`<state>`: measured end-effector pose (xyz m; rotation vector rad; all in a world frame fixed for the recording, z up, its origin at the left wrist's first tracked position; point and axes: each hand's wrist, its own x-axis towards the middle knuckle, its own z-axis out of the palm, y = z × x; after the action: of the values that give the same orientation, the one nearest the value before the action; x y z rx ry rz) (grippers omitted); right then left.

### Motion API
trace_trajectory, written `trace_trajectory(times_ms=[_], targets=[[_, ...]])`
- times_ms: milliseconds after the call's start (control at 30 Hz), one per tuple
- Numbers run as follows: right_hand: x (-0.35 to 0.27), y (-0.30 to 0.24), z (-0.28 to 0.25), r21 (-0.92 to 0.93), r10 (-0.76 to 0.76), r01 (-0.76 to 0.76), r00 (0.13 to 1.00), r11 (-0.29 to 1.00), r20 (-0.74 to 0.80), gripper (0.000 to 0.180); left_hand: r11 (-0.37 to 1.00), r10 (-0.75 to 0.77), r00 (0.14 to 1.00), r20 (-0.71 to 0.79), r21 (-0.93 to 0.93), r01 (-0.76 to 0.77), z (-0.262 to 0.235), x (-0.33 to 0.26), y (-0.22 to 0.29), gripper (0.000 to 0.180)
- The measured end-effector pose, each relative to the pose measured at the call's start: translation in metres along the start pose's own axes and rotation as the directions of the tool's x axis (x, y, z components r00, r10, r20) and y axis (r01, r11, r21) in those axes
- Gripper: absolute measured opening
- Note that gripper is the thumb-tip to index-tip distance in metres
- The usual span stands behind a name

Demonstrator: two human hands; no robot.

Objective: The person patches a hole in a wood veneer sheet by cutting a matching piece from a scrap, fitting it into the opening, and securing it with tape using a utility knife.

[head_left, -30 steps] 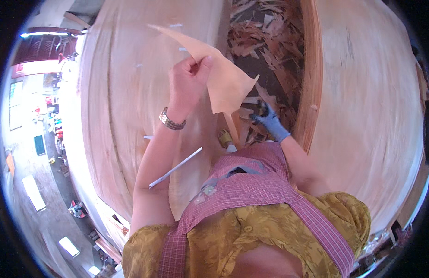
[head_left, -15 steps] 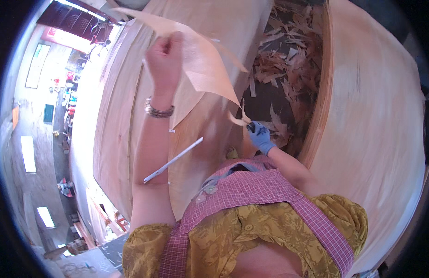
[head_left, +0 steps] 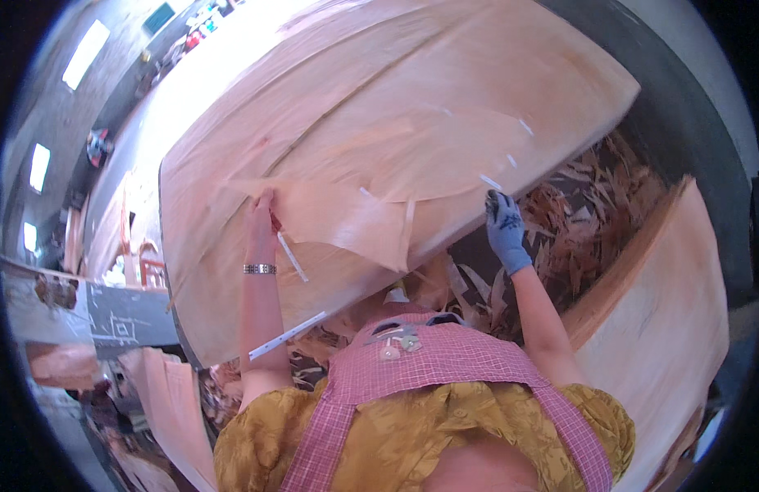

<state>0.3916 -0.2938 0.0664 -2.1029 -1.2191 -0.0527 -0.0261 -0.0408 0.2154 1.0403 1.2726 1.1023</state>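
My bare left hand (head_left: 263, 217), with a metal band at the wrist, is closed on the edge of a thin, pale veneer piece (head_left: 338, 215). The piece lies over a large stack of wood veneer sheets (head_left: 478, 74). A narrow white strip (head_left: 293, 258) hangs beside that hand, and a longer white strip (head_left: 288, 335) crosses my left forearm. My right hand (head_left: 506, 231), in a blue glove with dark fingertips, is curled at the stack's near right edge. What its fingers hold is hidden. Short white strips (head_left: 490, 182) lie on the sheets close to it.
Torn veneer scraps (head_left: 572, 217) fill the dark gap between the stack and a second veneer stack (head_left: 658, 303) at right. More veneer (head_left: 170, 402) stands at lower left. A red stool (head_left: 153, 274) is farther off at left.
My left hand has come down from the raised veneer piece's far end, laying it onto the stack. My right hand has moved to the stack's edge; the scraps at its fingers are gone. My view has turned.
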Motion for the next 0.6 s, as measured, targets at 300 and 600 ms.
trace_trajectory(times_ms=[300,600], targets=[[0.196,-0.102,0.194,-0.271,-0.268,0.423,0.845,0.865,0.462,0.048,0.729,0.238,0.965,-0.111,0.677,-0.102,-0.098,0.152,-0.161,0.024],[0.293,-0.106,0.292,-0.253,-0.359,0.563,0.751,0.787,0.555,0.052,0.211,0.355,0.933,0.066,0.966,-0.148,-0.117,0.201,-0.174,0.033]])
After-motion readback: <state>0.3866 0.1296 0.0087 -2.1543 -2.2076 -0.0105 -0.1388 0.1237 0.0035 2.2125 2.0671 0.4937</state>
